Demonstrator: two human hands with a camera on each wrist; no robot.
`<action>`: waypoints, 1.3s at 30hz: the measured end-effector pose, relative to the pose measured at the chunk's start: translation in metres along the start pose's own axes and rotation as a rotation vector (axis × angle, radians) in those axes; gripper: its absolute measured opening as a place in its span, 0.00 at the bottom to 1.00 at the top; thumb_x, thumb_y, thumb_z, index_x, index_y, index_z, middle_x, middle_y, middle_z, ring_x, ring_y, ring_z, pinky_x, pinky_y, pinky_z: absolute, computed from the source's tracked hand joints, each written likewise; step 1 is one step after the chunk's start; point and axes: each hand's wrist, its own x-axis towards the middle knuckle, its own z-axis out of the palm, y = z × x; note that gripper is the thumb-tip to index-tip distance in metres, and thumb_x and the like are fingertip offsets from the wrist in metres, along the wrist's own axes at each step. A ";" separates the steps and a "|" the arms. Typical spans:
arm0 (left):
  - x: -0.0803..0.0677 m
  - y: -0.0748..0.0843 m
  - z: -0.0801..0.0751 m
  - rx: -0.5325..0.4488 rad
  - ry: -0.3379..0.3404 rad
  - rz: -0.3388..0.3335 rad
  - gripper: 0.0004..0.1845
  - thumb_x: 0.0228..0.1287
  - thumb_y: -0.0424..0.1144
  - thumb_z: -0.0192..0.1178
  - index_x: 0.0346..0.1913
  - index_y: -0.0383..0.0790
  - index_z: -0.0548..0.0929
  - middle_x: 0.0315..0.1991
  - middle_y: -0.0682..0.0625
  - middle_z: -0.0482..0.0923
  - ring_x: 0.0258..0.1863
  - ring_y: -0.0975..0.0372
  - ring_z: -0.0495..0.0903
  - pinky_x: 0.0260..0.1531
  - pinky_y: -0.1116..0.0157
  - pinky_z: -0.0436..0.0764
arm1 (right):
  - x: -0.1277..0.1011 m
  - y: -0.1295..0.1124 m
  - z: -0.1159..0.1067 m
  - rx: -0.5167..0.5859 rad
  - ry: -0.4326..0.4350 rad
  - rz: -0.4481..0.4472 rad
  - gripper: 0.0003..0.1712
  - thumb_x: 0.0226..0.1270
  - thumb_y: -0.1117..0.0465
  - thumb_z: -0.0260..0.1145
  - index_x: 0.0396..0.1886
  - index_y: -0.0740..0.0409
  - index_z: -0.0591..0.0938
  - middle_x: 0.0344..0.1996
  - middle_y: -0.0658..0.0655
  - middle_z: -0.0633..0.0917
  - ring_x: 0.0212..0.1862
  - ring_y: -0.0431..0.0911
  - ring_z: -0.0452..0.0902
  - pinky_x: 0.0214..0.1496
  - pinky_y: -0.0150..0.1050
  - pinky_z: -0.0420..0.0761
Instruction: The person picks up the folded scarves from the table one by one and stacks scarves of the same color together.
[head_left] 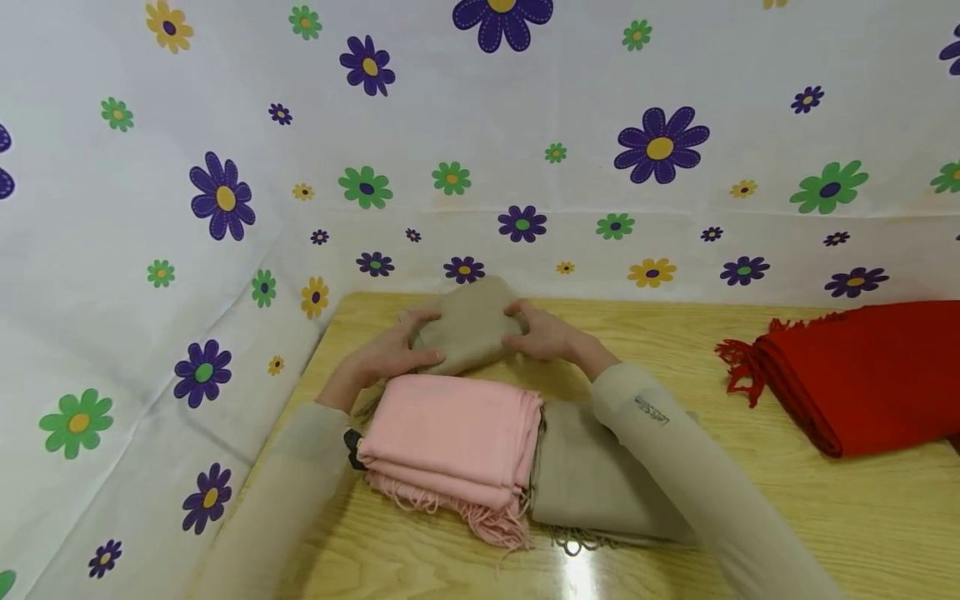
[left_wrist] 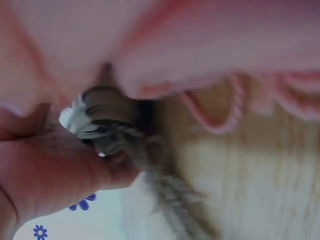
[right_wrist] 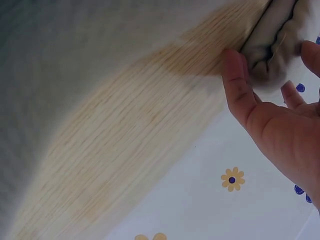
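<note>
"Four folded pieces: one far grey scarf point(head_left: 468, 329), one near grey scarf point(head_left: 600, 483), one pink scarf point(head_left: 450, 429) and one red scarf point(head_left: 885, 375), with one wooden table point(head_left: 660, 358) beneath."

"And how many hands?"

"Two. The left hand point(head_left: 386, 348) grips the left edge of the far grey scarf; the right hand point(head_left: 553, 335) grips its right edge."

"Where is that scarf?"

"At the far left of the table, just beyond the pink scarf. I cannot tell whether it is lifted. The near grey scarf lies just right of the pink scarf; the red scarf is well apart, far to the right, its fringe point(head_left: 742, 367) pointing left."

"Any writing?"

"One label point(head_left: 652, 409), in dark letters on the right sleeve point(head_left: 690, 467). It seems to read 'Let's Slim'. Behind hangs white cloth point(head_left: 450, 108) printed with many purple, green and yellow flowers point(head_left: 522, 224)."
</note>
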 end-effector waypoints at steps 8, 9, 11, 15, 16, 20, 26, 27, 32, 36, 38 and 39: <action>0.016 -0.011 0.003 -0.020 0.069 0.079 0.35 0.66 0.34 0.65 0.73 0.42 0.64 0.75 0.36 0.53 0.74 0.44 0.53 0.72 0.44 0.52 | -0.004 0.001 -0.005 0.026 -0.003 0.039 0.21 0.75 0.56 0.59 0.60 0.59 0.66 0.30 0.55 0.69 0.27 0.43 0.65 0.33 0.35 0.68; 0.017 -0.012 0.002 -0.048 0.075 0.061 0.35 0.65 0.34 0.65 0.73 0.42 0.65 0.75 0.36 0.53 0.74 0.45 0.54 0.72 0.45 0.52 | -0.004 0.001 -0.004 0.020 0.010 0.034 0.21 0.73 0.57 0.60 0.59 0.60 0.67 0.33 0.57 0.71 0.30 0.45 0.66 0.35 0.36 0.69; 0.019 -0.014 0.001 -0.109 0.084 0.032 0.34 0.64 0.34 0.66 0.72 0.42 0.66 0.75 0.36 0.54 0.73 0.45 0.54 0.72 0.45 0.52 | -0.003 0.000 -0.004 0.002 0.041 0.016 0.23 0.69 0.59 0.64 0.58 0.61 0.68 0.40 0.61 0.74 0.38 0.48 0.68 0.41 0.38 0.70; 0.022 -0.016 0.001 -0.195 0.082 0.025 0.34 0.64 0.34 0.66 0.71 0.40 0.66 0.73 0.36 0.56 0.71 0.45 0.56 0.71 0.46 0.54 | 0.000 0.000 -0.003 -0.004 0.078 -0.008 0.28 0.64 0.63 0.67 0.61 0.62 0.67 0.57 0.69 0.73 0.51 0.55 0.69 0.55 0.44 0.71; 0.022 -0.016 0.002 -0.218 0.077 0.029 0.34 0.64 0.34 0.66 0.72 0.40 0.66 0.73 0.36 0.56 0.70 0.45 0.58 0.71 0.47 0.56 | 0.001 0.000 -0.003 0.002 0.082 -0.011 0.29 0.64 0.64 0.68 0.62 0.62 0.67 0.60 0.70 0.72 0.54 0.55 0.68 0.58 0.46 0.70; 0.025 -0.018 0.005 -0.333 0.042 0.028 0.35 0.66 0.35 0.65 0.74 0.45 0.64 0.72 0.40 0.55 0.66 0.47 0.62 0.64 0.52 0.66 | 0.004 0.006 -0.005 0.059 0.077 -0.016 0.33 0.63 0.66 0.69 0.65 0.62 0.66 0.67 0.71 0.67 0.62 0.57 0.66 0.69 0.50 0.65; 0.025 -0.023 0.009 -0.394 0.039 0.039 0.37 0.67 0.38 0.64 0.76 0.54 0.61 0.77 0.47 0.46 0.68 0.48 0.58 0.64 0.54 0.64 | 0.007 0.010 -0.004 0.181 0.027 -0.005 0.34 0.62 0.67 0.70 0.65 0.60 0.66 0.66 0.68 0.65 0.58 0.55 0.67 0.58 0.46 0.73; 0.024 -0.024 0.009 -0.384 0.043 0.046 0.38 0.67 0.38 0.64 0.76 0.55 0.61 0.77 0.47 0.45 0.68 0.48 0.57 0.65 0.53 0.62 | 0.008 0.010 -0.003 0.205 0.011 0.002 0.35 0.62 0.67 0.70 0.66 0.59 0.65 0.66 0.68 0.64 0.56 0.55 0.68 0.53 0.44 0.75; 0.023 -0.025 0.010 -0.419 0.035 0.077 0.38 0.67 0.37 0.64 0.76 0.58 0.60 0.76 0.48 0.47 0.68 0.49 0.58 0.63 0.55 0.67 | 0.011 0.011 -0.002 0.284 -0.057 0.030 0.35 0.63 0.64 0.70 0.66 0.56 0.64 0.68 0.65 0.58 0.61 0.56 0.63 0.55 0.45 0.75; 0.025 -0.025 0.011 -0.449 0.041 0.076 0.38 0.67 0.36 0.64 0.76 0.56 0.61 0.75 0.47 0.48 0.66 0.49 0.61 0.56 0.61 0.71 | 0.015 0.012 -0.003 0.348 -0.079 0.047 0.36 0.66 0.60 0.69 0.70 0.53 0.62 0.73 0.62 0.54 0.69 0.56 0.54 0.72 0.49 0.58; 0.026 -0.024 0.012 -0.443 0.054 0.060 0.38 0.66 0.36 0.64 0.76 0.54 0.61 0.75 0.47 0.48 0.67 0.49 0.60 0.59 0.59 0.69 | 0.017 0.012 -0.003 0.399 -0.096 0.058 0.39 0.67 0.60 0.68 0.73 0.49 0.60 0.74 0.61 0.53 0.69 0.56 0.57 0.71 0.50 0.62; 0.026 -0.025 0.012 -0.440 0.060 0.051 0.38 0.66 0.35 0.65 0.76 0.54 0.62 0.76 0.47 0.47 0.67 0.48 0.60 0.60 0.58 0.68 | 0.018 0.012 -0.002 0.423 -0.104 0.056 0.40 0.67 0.61 0.68 0.75 0.48 0.59 0.74 0.60 0.52 0.68 0.55 0.58 0.69 0.49 0.65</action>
